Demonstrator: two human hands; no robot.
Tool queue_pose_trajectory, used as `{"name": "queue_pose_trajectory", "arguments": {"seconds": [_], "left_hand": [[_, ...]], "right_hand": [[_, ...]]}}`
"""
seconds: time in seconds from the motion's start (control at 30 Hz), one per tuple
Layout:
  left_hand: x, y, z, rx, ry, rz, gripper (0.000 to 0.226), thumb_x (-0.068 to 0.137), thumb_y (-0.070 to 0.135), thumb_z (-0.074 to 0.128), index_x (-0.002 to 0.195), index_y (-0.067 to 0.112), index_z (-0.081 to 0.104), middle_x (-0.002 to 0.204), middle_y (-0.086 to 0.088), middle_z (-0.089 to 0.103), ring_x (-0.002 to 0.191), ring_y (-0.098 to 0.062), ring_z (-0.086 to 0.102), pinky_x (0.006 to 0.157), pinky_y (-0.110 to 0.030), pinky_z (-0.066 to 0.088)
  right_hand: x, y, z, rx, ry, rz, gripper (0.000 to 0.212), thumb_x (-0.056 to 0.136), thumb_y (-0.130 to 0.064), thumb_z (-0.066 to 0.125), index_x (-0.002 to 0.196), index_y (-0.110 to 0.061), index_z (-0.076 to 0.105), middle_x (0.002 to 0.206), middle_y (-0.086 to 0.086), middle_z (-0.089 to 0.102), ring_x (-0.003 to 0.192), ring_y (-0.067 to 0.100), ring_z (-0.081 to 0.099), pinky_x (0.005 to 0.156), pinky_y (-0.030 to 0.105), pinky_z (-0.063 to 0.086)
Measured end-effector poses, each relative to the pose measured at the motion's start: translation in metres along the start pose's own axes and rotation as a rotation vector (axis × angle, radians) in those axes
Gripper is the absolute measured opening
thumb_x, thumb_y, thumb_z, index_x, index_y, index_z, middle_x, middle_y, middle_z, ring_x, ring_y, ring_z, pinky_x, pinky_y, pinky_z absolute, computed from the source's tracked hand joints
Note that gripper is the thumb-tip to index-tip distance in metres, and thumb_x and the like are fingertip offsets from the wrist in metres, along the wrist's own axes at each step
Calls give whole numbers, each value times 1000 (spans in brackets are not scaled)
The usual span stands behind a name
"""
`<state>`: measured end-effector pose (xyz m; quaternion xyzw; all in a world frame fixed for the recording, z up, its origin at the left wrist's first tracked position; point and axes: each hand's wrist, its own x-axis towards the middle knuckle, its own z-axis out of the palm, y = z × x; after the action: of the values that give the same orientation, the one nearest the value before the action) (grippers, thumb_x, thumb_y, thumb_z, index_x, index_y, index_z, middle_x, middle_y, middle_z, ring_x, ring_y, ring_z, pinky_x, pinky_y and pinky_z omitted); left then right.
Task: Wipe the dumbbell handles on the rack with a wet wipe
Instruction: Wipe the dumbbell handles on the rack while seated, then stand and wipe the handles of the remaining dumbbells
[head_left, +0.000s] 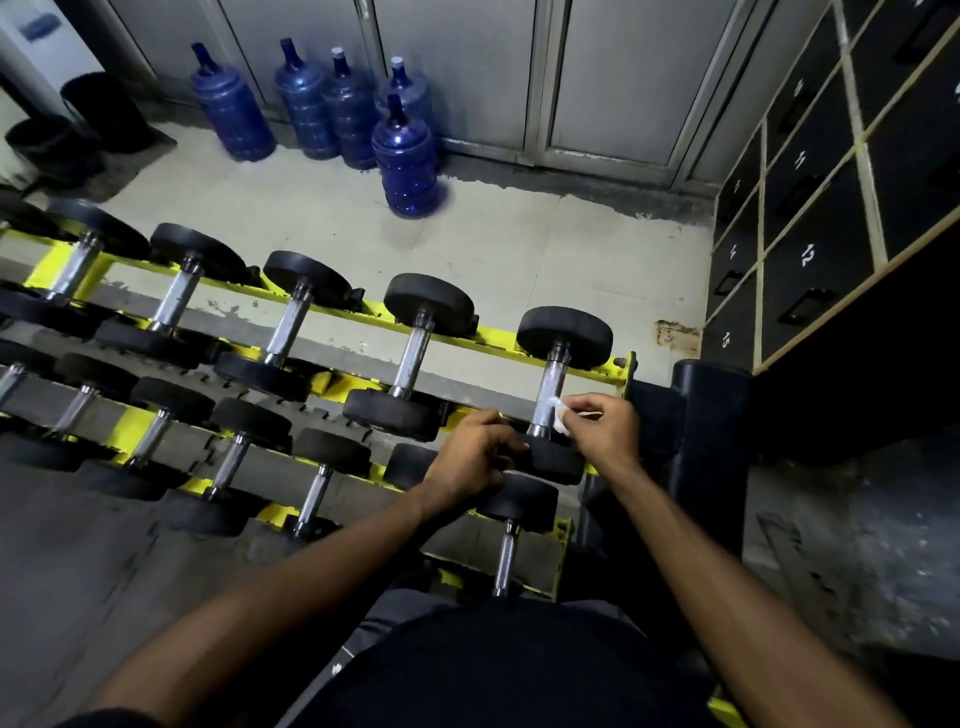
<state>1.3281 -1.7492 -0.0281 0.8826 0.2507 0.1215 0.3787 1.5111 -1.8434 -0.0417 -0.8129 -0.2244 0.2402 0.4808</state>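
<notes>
Top row of the rack (493, 332), left to right: four more dumbbells (413, 358) sit to my left, well apart from both hands. The end dumbbell, far right, is the one in work.

My left hand (470, 462) is curled over the near head (550, 460) of that end dumbbell. It seems to be gripping the head to steady it, though motion blur hides the fingertips.

The handle (549, 395) lies just right of my left hand and ahead of it. Its long axis runs away from me, from the near head up to the far head (563, 335), with the far end leaning slightly right.

The wet wipe (558, 415) is bunched small and touches the right side of the handle, on its near part, close to the near head.

My right hand (602, 423) pinches the wipe between thumb and fingertips. It is just right of the handle and nearer to it than the left hand.

Judgement: most of the bare handle lies forward of the wipe, so the stroke should run along the axis, away from me toward the far head. The right hand does it while the left stops the dumbbell rolling.
</notes>
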Motion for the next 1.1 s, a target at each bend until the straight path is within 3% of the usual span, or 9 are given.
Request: {"name": "queue_pose_trajectory", "arguments": {"seconds": [0.1, 0.23, 0.37, 0.5, 0.6, 0.73, 0.93, 1.03, 1.1], "left_hand": [[-11, 24, 0, -194, 152, -158, 30, 73, -3, 77, 98, 15, 77, 93, 4, 66, 86, -13, 65, 75, -24, 54], [-47, 35, 4, -410, 293, -390, 41, 79, 16, 82, 116, 27, 71, 105, 10, 70, 95, -1, 66, 79, -17, 53], [-91, 45, 0, -498, 389, -463, 43, 80, 14, 82, 120, 23, 69, 105, 7, 71, 92, 0, 67, 79, -16, 53], [-134, 40, -8, -590, 480, -478, 48, 77, 16, 84, 123, 19, 69, 105, 4, 74, 95, -6, 69, 83, -24, 56], [-178, 27, -21, -624, 569, -503, 48, 75, 15, 84, 120, 24, 70, 103, 7, 75, 93, -10, 71, 82, -29, 57], [-248, 8, -47, -632, 645, -507, 37, 78, 11, 82, 113, 20, 75, 93, 5, 75, 82, -10, 70, 72, -29, 56], [-376, -21, -91, -634, 836, -579, 17, 86, 5, 76, 99, 16, 78, 93, 2, 78, 89, -15, 74, 81, -30, 58], [-435, -32, -111, -672, 985, -674, 8, 87, 1, 73, 93, 3, 77, 77, 4, 76, 70, -3, 68, 68, -19, 52], [-472, -41, -124, -702, 1093, -742, 7, 88, -1, 71, 93, -4, 76, 66, 9, 71, 59, 4, 61, 58, -13, 46]], "right_hand": [[-27, -12, -2, 60, -9, -10, 11, 80, -10, 79, 89, -15, 78, 80, -6, 74, 70, 9, 69, 62, 18, 54], [-57, -28, -6, 183, -31, -32, 16, 81, 2, 75, 94, -8, 76, 89, -4, 74, 79, 3, 69, 70, 17, 55], [-88, -40, 5, 290, -259, 1, 15, 82, 7, 72, 93, -3, 74, 93, 6, 76, 82, 11, 70, 76, 23, 58], [-131, -49, 38, 353, -474, 122, 18, 80, 8, 72, 89, -7, 72, 88, 10, 76, 76, 16, 70, 66, 26, 57], [-171, -55, 68, 381, -612, 171, 19, 80, 10, 72, 89, -7, 71, 85, 10, 76, 77, 20, 70, 72, 32, 60], [-222, -68, 107, 400, -768, 183, 20, 81, 10, 71, 98, -1, 70, 86, 11, 75, 75, 19, 71, 62, 27, 58], [-328, -91, 190, 340, -986, 141, 19, 84, 9, 69, 96, -5, 73, 84, 9, 76, 69, 16, 70, 60, 23, 56], [-378, -102, 233, 296, -1132, 134, 20, 85, 10, 66, 101, -2, 72, 92, 12, 76, 78, 18, 71, 73, 30, 60], [-410, -109, 261, 222, -1241, 91, 32, 82, 15, 67, 112, 4, 68, 96, 14, 74, 84, 17, 71, 83, 31, 59]]}}
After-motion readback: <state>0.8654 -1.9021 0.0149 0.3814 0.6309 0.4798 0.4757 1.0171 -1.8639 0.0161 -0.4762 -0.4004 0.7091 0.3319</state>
